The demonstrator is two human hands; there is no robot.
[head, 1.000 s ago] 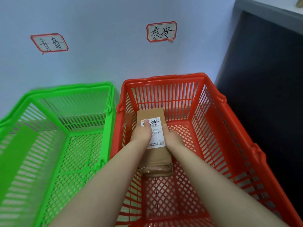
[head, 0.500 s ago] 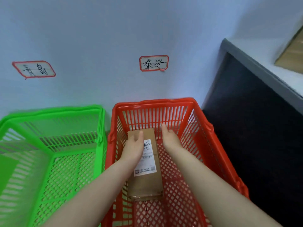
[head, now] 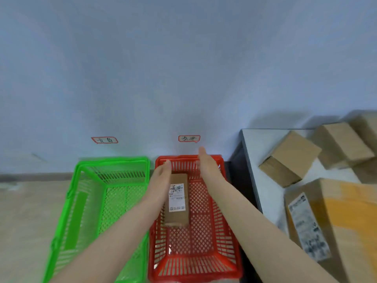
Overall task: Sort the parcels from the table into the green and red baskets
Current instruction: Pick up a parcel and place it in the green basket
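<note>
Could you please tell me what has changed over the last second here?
Both hands let go of the parcel: the left hand and right hand have opened and pulled back from it. The parcel stays lying in the red basket; the green basket is unchanged.

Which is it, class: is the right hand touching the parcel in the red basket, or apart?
Apart. The head view shows red basket mesh between the right hand and the parcel.

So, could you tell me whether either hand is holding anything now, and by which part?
Nothing is held: the left hand and right hand are both open over the red basket, where the parcel lies.
</note>
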